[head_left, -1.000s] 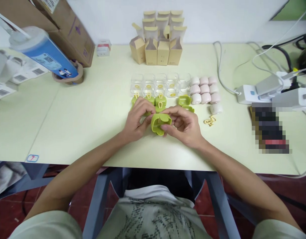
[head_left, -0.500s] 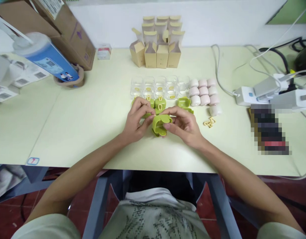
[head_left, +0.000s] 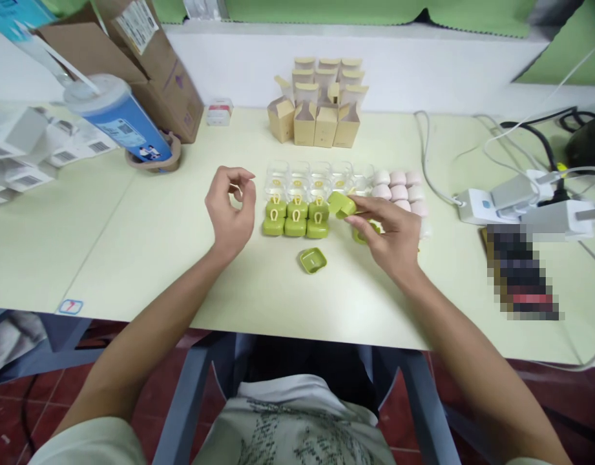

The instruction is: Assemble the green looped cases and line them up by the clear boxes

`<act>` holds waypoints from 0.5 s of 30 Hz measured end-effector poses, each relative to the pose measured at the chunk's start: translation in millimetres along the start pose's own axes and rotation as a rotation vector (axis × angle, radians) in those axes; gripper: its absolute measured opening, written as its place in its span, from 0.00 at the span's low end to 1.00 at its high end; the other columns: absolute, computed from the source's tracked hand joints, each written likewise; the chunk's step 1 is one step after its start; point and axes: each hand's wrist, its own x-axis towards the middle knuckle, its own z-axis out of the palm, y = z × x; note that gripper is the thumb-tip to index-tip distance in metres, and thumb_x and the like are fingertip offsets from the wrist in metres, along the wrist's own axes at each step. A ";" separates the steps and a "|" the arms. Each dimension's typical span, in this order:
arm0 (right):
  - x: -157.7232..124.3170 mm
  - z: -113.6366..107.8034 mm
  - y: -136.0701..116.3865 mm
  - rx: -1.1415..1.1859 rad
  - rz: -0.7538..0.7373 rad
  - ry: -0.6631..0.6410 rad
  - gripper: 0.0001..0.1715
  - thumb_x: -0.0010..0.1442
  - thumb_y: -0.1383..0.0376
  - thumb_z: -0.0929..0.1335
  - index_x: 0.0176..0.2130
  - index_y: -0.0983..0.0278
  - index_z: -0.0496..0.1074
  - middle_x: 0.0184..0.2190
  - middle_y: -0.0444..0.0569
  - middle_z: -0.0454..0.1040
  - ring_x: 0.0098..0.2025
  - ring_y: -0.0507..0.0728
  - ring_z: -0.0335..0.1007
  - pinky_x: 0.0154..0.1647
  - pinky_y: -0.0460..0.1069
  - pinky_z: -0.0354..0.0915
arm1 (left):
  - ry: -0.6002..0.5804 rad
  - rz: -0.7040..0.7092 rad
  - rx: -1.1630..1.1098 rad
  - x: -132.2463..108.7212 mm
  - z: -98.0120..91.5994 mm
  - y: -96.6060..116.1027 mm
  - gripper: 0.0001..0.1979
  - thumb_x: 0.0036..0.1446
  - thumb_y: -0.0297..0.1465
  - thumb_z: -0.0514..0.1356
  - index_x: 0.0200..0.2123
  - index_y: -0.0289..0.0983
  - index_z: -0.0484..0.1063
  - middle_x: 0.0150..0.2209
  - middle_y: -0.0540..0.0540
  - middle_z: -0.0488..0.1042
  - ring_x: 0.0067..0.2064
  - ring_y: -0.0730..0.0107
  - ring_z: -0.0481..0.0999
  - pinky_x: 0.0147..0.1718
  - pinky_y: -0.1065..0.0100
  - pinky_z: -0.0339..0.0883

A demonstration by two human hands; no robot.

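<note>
My right hand (head_left: 391, 232) pinches a green case piece (head_left: 342, 205) between thumb and fingers, just above the table. My left hand (head_left: 232, 210) is raised to the left of the green cases, fingers loosely curled, thumb and index tips slightly apart, nothing visible between them. A shallow green case half (head_left: 313, 260) lies hollow side up on the table between the hands. Behind it stand two rows of closed green cases (head_left: 296, 226) with pale yellow loops on them. Another open green piece (head_left: 360, 232) is partly hidden behind my right hand.
Behind the green cases are clear plastic boxes (head_left: 298, 182) with yellow stickers; pink and white rounded cases (head_left: 398, 177) sit beside them. Open cardboard boxes (head_left: 305, 123) stand near the wall. A blue cup (head_left: 127, 126) is at left, a power strip (head_left: 474, 205) with cables at right.
My hands have parted: the left moved left and up, the right moved right with a green piece. The green half now lies on the table. The view has tilted up slightly.
</note>
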 end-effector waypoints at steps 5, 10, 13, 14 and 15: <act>5.2 -5.6 13.9 -0.622 -0.288 -0.085 0.13 0.77 0.62 0.72 0.55 0.58 0.86 0.49 0.55 0.89 0.47 0.64 0.81 0.47 0.60 0.78 | -0.085 -0.342 0.013 3.9 2.5 -32.5 0.08 0.64 0.23 0.66 0.43 0.41 0.74 0.43 0.48 0.75 0.37 0.72 0.74 0.37 0.65 0.69; 0.2 -0.7 14.1 -0.858 -0.369 -0.084 0.14 0.78 0.65 0.70 0.56 0.57 0.85 0.48 0.54 0.88 0.45 0.63 0.75 0.42 0.56 0.70 | -0.163 -0.364 0.027 -4.9 8.4 -25.2 0.12 0.60 0.19 0.64 0.43 0.41 0.74 0.43 0.49 0.73 0.35 0.72 0.72 0.40 0.65 0.70; -2.1 0.3 13.6 -0.883 -0.393 -0.094 0.15 0.77 0.68 0.71 0.58 0.58 0.84 0.49 0.55 0.87 0.47 0.63 0.74 0.43 0.57 0.68 | -0.193 -0.351 0.002 -7.2 9.6 -20.1 0.12 0.61 0.21 0.64 0.44 0.41 0.74 0.42 0.50 0.71 0.35 0.72 0.72 0.40 0.64 0.69; -2.6 1.2 13.8 -0.896 -0.403 -0.109 0.16 0.76 0.69 0.71 0.58 0.58 0.84 0.49 0.55 0.87 0.47 0.64 0.73 0.43 0.57 0.67 | -0.205 -0.347 -0.010 -7.6 9.9 -19.3 0.12 0.61 0.21 0.64 0.45 0.41 0.74 0.42 0.50 0.70 0.35 0.72 0.72 0.40 0.64 0.69; -3.0 2.4 14.2 -0.914 -0.414 -0.125 0.16 0.76 0.70 0.70 0.58 0.59 0.83 0.49 0.55 0.87 0.47 0.64 0.73 0.44 0.57 0.67 | -0.218 -0.343 -0.019 -7.9 10.2 -18.8 0.12 0.61 0.21 0.64 0.45 0.41 0.74 0.42 0.50 0.70 0.36 0.71 0.72 0.39 0.64 0.68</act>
